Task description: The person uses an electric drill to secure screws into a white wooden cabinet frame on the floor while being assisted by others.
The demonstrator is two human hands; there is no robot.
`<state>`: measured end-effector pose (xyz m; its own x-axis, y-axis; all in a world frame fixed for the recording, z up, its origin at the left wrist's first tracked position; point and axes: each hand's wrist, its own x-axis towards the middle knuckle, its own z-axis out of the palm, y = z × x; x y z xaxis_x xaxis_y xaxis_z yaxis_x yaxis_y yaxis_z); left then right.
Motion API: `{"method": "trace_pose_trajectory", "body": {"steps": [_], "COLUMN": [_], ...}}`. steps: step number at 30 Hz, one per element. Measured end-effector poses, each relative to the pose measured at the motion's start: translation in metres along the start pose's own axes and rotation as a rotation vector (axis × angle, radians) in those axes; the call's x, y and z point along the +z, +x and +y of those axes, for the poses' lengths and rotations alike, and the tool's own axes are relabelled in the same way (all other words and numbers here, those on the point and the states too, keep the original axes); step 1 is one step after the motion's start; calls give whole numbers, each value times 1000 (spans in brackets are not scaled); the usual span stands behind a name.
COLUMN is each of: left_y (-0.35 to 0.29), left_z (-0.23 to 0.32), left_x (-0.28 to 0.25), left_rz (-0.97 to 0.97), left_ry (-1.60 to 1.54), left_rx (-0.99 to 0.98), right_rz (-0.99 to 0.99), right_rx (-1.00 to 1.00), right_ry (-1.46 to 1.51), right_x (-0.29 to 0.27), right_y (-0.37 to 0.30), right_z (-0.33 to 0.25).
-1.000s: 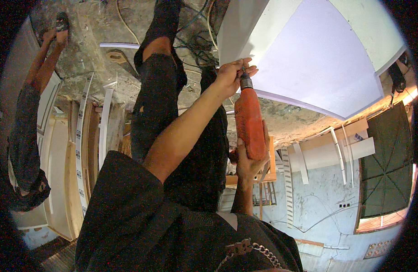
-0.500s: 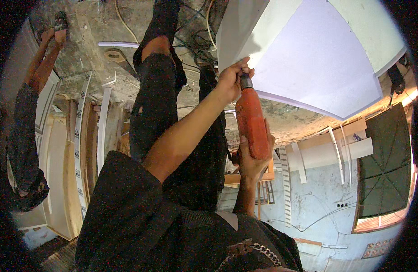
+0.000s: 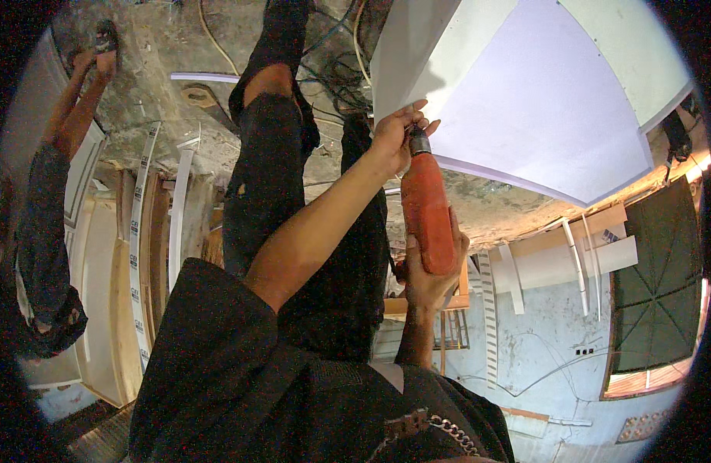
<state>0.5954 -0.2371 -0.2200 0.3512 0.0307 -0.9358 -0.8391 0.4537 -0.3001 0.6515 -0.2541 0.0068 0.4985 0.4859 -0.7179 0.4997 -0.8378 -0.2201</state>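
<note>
A red power drill points away from me, its dark chuck close to the edge of a large white box-like panel. Wrapped round the drill's handle is my right hand, closed at the rear of the tool. My left hand is at the chuck end, its fingers bent together in front of the drill beside the panel's near corner. Whatever lies between those fingertips is too small to make out, and the drill's tip is hidden by them.
A handsaw and a thin white strip lie on the rough floor left of my leg. Dark cables tangle near my foot. Another person is at the far left, near upright boards. A wooden frame stands behind my right hand.
The whole view has shifted very slightly. Both hands keep their places on and around the drill, and the chuck shows a little more clearly below my left fingers.
</note>
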Motion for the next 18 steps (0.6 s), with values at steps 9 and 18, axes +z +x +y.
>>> {"method": "trace_pose_trajectory", "body": {"steps": [9,18], "left_y": [4,2], "left_z": [1,3], "left_x": [-4,-3], "left_rz": [-50,-11], "left_ry": [54,80], "left_rx": [11,4], "right_rz": [8,32], "right_rx": [20,16], "right_ry": [1,63], "right_x": [1,6], "right_y": [-3,-5], "right_z": [7,7]}}
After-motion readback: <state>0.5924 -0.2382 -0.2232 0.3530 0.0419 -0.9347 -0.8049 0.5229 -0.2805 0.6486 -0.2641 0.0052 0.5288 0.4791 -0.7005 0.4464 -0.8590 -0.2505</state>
